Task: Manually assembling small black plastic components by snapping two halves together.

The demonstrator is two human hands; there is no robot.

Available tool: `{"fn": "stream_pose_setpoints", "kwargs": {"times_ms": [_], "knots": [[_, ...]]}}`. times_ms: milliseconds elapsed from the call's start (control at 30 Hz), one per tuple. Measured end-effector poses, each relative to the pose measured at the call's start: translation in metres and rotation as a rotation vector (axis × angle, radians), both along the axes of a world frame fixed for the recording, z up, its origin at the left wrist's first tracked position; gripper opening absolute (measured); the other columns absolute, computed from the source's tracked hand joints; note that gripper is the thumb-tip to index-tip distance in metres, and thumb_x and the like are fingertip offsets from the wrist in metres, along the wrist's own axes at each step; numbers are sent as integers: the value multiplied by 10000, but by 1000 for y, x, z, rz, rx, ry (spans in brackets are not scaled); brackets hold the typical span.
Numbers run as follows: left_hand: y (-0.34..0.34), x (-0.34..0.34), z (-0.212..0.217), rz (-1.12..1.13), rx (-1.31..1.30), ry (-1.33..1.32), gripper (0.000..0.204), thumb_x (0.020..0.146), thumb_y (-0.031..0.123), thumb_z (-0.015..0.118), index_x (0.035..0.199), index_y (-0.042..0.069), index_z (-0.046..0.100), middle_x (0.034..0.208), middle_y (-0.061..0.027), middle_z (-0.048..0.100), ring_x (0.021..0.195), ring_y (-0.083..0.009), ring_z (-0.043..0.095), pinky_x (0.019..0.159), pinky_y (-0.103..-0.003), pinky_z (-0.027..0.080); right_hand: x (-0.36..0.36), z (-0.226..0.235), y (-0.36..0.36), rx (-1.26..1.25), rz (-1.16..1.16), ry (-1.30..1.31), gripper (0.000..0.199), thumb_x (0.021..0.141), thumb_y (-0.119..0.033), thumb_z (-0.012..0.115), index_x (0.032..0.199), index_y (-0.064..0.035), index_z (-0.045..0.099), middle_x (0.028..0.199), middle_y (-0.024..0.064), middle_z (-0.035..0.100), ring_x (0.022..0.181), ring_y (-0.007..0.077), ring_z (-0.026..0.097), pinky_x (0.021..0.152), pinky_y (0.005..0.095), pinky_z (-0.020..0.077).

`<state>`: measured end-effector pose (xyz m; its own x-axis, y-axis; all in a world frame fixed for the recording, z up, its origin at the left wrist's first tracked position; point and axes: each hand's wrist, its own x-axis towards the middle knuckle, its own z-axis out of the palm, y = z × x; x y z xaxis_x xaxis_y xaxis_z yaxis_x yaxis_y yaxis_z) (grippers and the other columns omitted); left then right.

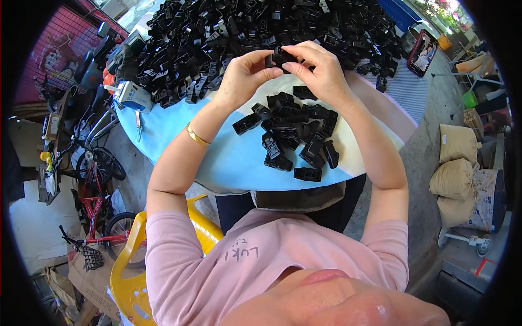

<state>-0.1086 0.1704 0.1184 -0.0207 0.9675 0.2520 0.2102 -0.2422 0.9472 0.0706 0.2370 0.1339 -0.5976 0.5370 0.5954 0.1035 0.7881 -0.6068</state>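
Observation:
Both my hands meet above the table over a small black plastic part (280,57). My left hand (244,76) pinches its left end and my right hand (321,70) grips its right end. Just below them lies a small group of black plastic parts (291,133) on the light blue table cover (217,157). Behind my hands a large heap of the same black parts (261,27) fills the far side of the table. A gold bangle sits on my left wrist.
A white and blue box (130,95) lies at the table's left edge. A yellow plastic chair (130,261) stands under me. Bicycles (98,206) are parked at the left. Stuffed sacks (457,168) are stacked at the right, and a framed picture (424,51) leans at the far right.

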Motion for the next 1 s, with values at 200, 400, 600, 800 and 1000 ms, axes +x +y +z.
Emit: {"fn": "stream_pose_setpoints", "kwargs": {"times_ms": [200,400,600,800,1000], "knots": [[1,-4,2,-53,-79,-150,346,821,30,630,1155,-17,550,944,-83,642,864,-144,626,817,-270,521,-2,-1,-2,-17,32,-34,286,780,-11,649,1064,-2,612,944,73,591,744,132,568,633,228,475],[1,-3,6,-119,-89,-179,349,837,10,597,1177,-21,525,963,-104,632,890,-182,638,829,-291,535,-2,-1,-5,84,-30,2,275,787,-6,639,1060,0,609,941,77,591,739,139,575,635,235,480],[2,-6,4,-138,-119,-174,369,839,18,598,1196,-19,510,967,-108,627,898,-190,636,835,-297,533,-2,-3,-4,267,-104,-47,296,731,-18,678,1022,-9,621,907,81,601,736,188,588,637,258,489],[0,8,-6,-105,-159,-375,403,850,109,619,1207,-26,492,994,-88,594,890,-161,617,859,-287,515,-4,-9,-8,420,-125,-42,301,671,-77,727,953,-21,639,849,80,596,750,232,589,638,296,492],[-3,1,2,-76,-170,-411,264,857,114,615,1086,-15,583,962,-75,622,871,-136,608,818,-265,501,-8,-6,-6,207,-45,20,280,700,-132,753,947,-55,646,973,55,590,849,183,592,695,267,489]]}}
